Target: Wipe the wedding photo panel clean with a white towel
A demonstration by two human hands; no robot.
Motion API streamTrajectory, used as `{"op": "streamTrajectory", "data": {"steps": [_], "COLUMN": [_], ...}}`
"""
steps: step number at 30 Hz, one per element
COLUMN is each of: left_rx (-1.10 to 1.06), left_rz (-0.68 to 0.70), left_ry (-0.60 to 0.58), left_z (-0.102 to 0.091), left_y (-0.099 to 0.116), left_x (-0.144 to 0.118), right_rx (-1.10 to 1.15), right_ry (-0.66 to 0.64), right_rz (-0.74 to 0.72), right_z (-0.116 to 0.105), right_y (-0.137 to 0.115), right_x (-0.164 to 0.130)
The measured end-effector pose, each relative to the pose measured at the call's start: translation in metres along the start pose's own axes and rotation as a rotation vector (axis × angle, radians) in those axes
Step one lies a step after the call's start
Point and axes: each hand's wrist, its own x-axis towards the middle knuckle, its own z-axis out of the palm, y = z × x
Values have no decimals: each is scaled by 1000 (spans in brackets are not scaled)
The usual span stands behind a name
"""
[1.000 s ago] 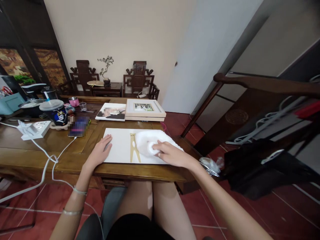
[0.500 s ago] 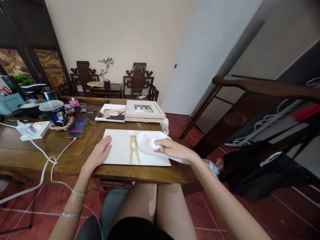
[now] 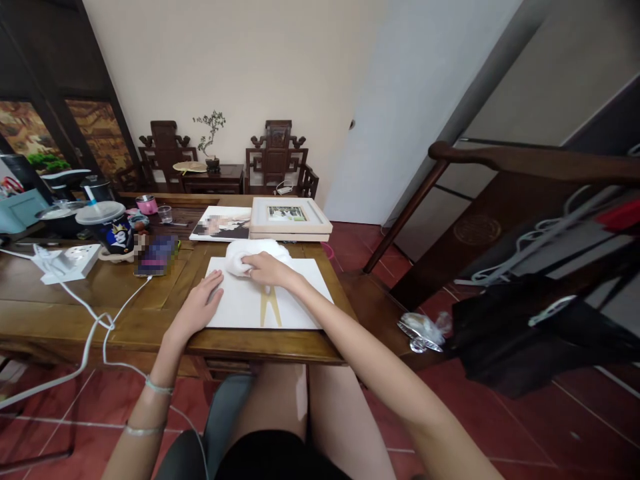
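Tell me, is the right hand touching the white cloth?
Touching. The head view shows the right hand pressed on the white cloth, fingers sunk into it, at the far edge of the white board.

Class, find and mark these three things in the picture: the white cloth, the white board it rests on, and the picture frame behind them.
white cloth (image 3: pixel 240 255), head view, bunched left part beside the right hand.
white board (image 3: pixel 240 308), head view, bare lower-left surface.
picture frame (image 3: pixel 259 217), head view, left border.

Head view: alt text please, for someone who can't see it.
The right hand presses a white cloth on the far edge of a white board on a wooden table. The left hand lies flat on the board's left edge.
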Motion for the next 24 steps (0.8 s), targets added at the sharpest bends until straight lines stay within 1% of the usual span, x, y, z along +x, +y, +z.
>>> {"op": "streamTrajectory", "data": {"steps": [2, 6, 10, 13, 15, 17, 21, 24], "left_rx": [-2, 7, 5, 10, 13, 14, 15, 11], "left_rz": [3, -3, 2, 4, 5, 6, 7, 4], "left_ry": [1, 2, 1, 8, 7, 4, 5, 5], "left_z": [0, 1, 2, 3, 3, 3, 2, 2], "left_y": [0, -1, -1, -2, -2, -1, 0, 0], "left_x": [0, 0, 0, 0, 0, 0, 1, 1], "right_rx": [8, 26, 8, -22, -48, -71, -55, 6], "right_ry": [2, 28, 100, 155, 152, 94, -87, -253], "right_rz": [3, 47, 144, 213, 237, 225, 166, 121], "right_z": [-4, -21, -33, -36, -35, -36, -45, -58], "right_y": [6, 27, 48, 53, 48, 34, -5, -23], "right_x": [-8, -35, -66, -90, -108, -129, -172, -191]}}
